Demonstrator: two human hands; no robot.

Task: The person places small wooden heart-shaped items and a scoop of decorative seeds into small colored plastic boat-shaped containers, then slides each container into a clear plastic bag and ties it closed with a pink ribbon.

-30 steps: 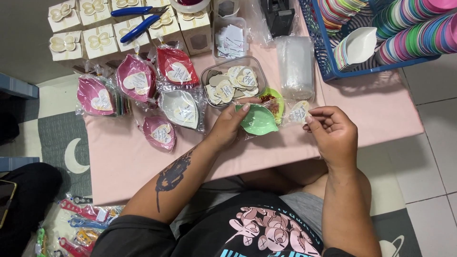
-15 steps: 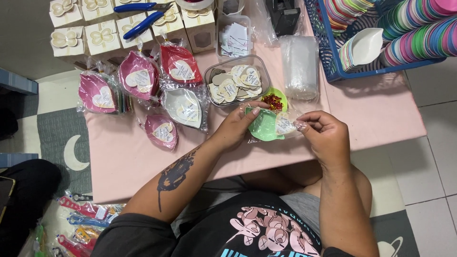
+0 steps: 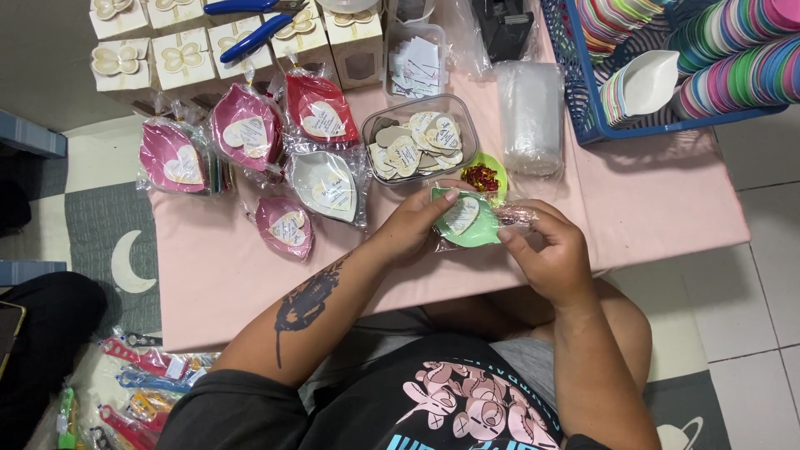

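Clear tub of heart tags

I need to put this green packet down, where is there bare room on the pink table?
Bare room: the pink table right of your right hand, below the blue basket; also the front-left strip below the small pink packet. The back, with wrapped packets and white boxes, is crowded.

We see a green leaf-shaped dish over the pale pink table. Beside that table, the basket is blue.

left hand, right hand, both holding green leaf-shaped dish, pink table
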